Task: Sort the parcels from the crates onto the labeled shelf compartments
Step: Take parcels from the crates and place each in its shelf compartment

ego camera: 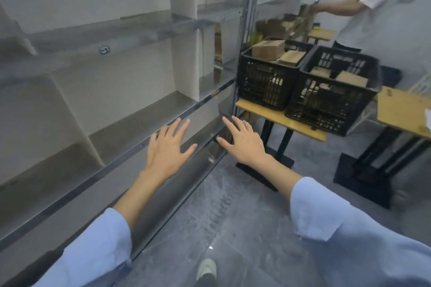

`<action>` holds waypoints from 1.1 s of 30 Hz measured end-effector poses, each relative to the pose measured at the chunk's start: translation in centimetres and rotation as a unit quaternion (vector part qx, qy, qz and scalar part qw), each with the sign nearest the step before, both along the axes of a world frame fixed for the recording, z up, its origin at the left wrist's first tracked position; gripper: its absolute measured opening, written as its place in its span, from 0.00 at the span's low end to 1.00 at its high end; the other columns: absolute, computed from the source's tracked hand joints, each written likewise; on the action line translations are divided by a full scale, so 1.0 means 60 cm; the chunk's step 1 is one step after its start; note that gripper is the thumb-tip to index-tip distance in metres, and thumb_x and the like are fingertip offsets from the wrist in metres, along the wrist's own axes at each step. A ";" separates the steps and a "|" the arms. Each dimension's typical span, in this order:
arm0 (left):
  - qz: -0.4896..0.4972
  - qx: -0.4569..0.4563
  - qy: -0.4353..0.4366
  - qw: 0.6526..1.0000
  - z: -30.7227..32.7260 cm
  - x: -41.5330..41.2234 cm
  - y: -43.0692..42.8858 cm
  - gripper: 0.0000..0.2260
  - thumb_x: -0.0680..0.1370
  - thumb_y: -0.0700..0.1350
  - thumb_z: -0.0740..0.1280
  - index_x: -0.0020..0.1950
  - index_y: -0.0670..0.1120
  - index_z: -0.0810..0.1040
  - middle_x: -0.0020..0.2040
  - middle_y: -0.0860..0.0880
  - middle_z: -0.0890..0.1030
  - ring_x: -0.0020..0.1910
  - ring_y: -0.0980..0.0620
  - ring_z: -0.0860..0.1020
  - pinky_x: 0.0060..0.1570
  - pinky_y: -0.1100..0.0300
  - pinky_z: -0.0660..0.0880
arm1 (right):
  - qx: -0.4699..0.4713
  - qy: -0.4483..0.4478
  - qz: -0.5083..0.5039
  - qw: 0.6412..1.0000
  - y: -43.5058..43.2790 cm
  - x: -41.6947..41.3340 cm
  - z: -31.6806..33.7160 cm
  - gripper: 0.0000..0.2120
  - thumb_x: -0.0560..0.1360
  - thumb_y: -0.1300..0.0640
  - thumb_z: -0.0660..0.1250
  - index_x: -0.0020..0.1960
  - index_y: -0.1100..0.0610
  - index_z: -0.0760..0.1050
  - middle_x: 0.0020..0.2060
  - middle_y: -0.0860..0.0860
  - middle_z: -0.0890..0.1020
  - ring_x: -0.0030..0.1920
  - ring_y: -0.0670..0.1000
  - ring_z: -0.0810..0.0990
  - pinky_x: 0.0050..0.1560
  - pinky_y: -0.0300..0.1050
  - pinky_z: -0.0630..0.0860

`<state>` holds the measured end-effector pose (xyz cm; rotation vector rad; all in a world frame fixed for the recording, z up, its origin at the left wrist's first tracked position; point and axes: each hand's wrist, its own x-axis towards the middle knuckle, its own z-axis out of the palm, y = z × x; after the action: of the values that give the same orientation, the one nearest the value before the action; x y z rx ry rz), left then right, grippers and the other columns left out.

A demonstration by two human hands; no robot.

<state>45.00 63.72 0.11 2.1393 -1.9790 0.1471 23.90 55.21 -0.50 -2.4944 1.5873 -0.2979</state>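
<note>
My left hand (169, 147) and my right hand (242, 141) are both stretched forward with fingers spread, holding nothing, in front of the metal shelf unit (144, 137) on the left. The shelf compartments show no parcels. Two black plastic crates stand on a small wooden table (275, 117) to the right: the left crate (268, 81) and the right crate (331, 102). Brown cardboard parcels (268, 50) lie in both. Both hands are well short of the crates.
Another person in a white shirt (382, 7) stands at the back right, handling brown items. A second table with a flat cardboard box (403, 112) is at the right edge. Black table bases (363, 184) sit on the grey floor. My shoe (206, 268) shows below.
</note>
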 end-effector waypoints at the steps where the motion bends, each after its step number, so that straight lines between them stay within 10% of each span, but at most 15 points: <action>1: -0.015 -0.004 -0.002 1.000 0.001 -0.018 -0.033 0.35 0.74 0.68 0.43 0.80 0.56 0.52 0.80 0.51 0.57 0.73 0.48 0.63 0.67 0.51 0.60 | 0.002 -0.001 -0.016 1.000 -0.023 -0.022 -0.001 0.32 0.81 0.35 0.52 0.81 0.44 0.47 0.80 0.49 0.52 0.79 0.57 0.51 0.71 0.59 0.63; 33: -0.336 -0.039 0.092 0.937 0.032 -0.691 -0.970 0.30 0.80 0.62 0.59 0.79 0.53 0.57 0.78 0.51 0.61 0.75 0.49 0.62 0.71 0.47 0.60 | -0.020 -0.089 -0.342 0.935 -0.738 -0.691 0.026 0.30 0.82 0.43 0.58 0.80 0.49 0.54 0.79 0.53 0.58 0.77 0.57 0.56 0.73 0.58 0.62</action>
<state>3.54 5.54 2.00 1.2672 -2.3986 -0.0874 -17.54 10.96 1.05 -1.7794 2.3219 -0.6218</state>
